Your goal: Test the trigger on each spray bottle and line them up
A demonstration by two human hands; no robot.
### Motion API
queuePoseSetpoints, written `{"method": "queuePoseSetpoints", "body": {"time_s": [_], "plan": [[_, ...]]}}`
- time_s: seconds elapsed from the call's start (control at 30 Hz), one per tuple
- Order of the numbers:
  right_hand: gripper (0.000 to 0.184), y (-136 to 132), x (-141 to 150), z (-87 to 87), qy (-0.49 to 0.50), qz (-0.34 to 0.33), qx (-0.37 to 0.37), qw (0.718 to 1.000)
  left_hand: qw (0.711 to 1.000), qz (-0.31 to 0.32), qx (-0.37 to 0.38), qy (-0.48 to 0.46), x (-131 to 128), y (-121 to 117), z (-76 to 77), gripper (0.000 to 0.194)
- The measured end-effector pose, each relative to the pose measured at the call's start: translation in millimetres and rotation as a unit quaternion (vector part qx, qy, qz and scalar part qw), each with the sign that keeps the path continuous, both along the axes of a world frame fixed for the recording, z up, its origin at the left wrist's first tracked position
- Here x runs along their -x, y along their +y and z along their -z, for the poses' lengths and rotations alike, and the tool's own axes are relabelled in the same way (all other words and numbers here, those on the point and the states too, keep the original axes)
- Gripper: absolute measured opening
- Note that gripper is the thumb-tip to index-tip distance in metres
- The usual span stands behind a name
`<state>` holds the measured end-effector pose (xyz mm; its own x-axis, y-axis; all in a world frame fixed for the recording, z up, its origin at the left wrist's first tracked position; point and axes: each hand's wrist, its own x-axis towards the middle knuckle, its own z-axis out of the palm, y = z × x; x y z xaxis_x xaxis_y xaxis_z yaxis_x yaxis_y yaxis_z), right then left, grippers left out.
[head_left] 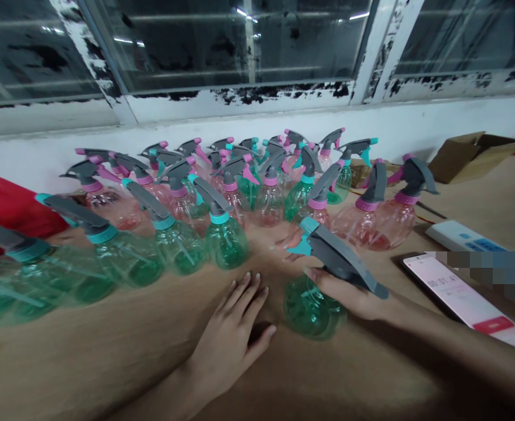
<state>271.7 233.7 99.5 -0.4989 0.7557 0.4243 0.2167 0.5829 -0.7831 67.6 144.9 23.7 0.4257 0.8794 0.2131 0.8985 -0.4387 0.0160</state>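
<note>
My right hand (345,292) is wrapped round the neck of a green spray bottle (312,310) with a grey and teal trigger head. The bottle is close to upright on or just above the table; I cannot tell which. Just left of it, my left hand (233,333) lies palm down on the wooden table (121,356), fingers stretched out and holding nothing. Beyond my left fingertips stands another green spray bottle (226,242), in a row with several more green ones going left. Pink spray bottles (270,202) stand behind, mixed with some green ones.
Two pink bottles (389,219) stand at the right end of the group. A lit phone (455,298) and a white and blue box (463,237) lie on the right. An open cardboard box (468,155) sits by the wall, and red cloth (7,204) is at the left.
</note>
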Motion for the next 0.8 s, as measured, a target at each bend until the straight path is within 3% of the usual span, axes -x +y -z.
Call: {"method": "queuePoseSetpoints", "body": {"time_s": [0.27,0.57,0.8], "plan": [[0.015,-1,-1,-7.9,0.036,-0.079,-0.003,0.996,1.000,-0.001,-0.011,-0.004,0,1,1.4,0.049],[0.029,0,-1,-3.1,0.011,-0.042,-0.004,0.999,1.000,0.000,-0.006,0.006,0,0,0.8,0.049],[0.033,2,-1,2.3,0.020,-0.061,-0.002,0.998,1.000,0.002,-0.011,0.001,0,2,0.4,0.049]]}}
